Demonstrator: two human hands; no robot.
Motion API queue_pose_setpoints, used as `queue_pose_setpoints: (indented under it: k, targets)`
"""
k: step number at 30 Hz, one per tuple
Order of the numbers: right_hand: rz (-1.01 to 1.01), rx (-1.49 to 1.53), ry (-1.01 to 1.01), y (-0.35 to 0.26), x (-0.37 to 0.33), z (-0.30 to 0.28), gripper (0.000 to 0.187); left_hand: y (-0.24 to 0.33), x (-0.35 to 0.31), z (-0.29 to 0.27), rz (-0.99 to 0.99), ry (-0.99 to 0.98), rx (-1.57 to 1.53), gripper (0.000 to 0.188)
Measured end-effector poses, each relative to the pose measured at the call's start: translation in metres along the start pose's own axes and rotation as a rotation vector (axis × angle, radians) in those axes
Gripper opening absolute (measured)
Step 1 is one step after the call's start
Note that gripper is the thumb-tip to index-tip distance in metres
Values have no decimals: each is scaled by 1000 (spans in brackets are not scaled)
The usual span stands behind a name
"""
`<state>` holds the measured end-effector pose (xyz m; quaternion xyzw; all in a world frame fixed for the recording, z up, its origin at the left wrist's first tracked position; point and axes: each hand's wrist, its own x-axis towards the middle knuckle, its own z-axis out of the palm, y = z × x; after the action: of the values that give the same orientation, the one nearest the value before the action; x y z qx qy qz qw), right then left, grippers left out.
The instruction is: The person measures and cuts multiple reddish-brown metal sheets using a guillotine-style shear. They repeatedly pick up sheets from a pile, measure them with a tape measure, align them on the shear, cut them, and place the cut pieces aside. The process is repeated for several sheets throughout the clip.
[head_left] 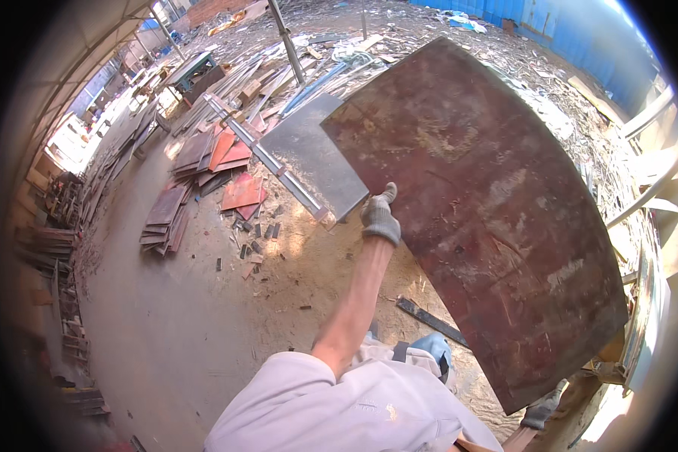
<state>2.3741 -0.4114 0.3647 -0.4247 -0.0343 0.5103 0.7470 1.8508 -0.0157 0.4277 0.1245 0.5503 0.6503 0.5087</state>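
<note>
A large dark reddish-brown plywood sheet (497, 218), scuffed and stained, is held up tilted in front of me on the right. My left hand (381, 217), in a grey work glove, grips its left edge with the thumb over the face and the fingers hidden behind. At the lower right corner of the sheet, my right hand (544, 407), also gloved, is closed at the edge; part of it is hidden. Behind the sheet's left corner lies a grey flat table top (313, 151), with a metal rail (267, 160) along its left side.
Stacked reddish boards (166, 215) and loose orange-red offcuts (242, 192) lie on the ground left of the rail. A dark strip (433, 320) lies by my legs. More board stacks (53, 248) line the left side. Scrap wood covers the ground toward a blue fence (535, 34).
</note>
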Motion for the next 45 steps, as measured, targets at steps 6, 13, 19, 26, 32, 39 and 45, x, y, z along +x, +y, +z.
queue_pose_setpoints:
  k: [6, 13, 19, 26, 32, 39, 45]
  targets:
    - [-292, -989, 285, 166, 75, 137, 48, 27, 194, -113, -98, 500, -66, 53]
    - [-86, -1187, 299, 324, 191, 271, 49, 27, 391, -173, -83, 280, 147, 55]
    - [-178, -1286, 194, 459, 262, 436, 47, 27, 525, -174, -202, 332, 288, 50]
    - [-173, -1125, 169, 593, 293, 587, 38, 63, 699, -228, -329, 369, 540, 59]
    - [-200, -1335, 225, 697, 313, 686, 41, 120, 829, -262, -345, 361, 489, 55]
    - [-283, -1237, 292, 816, 335, 790, 44, 179, 977, -297, -368, 157, 600, 30]
    - [74, -1496, 395, 840, 375, 795, 73, 207, 991, -280, -605, -40, 827, 29]
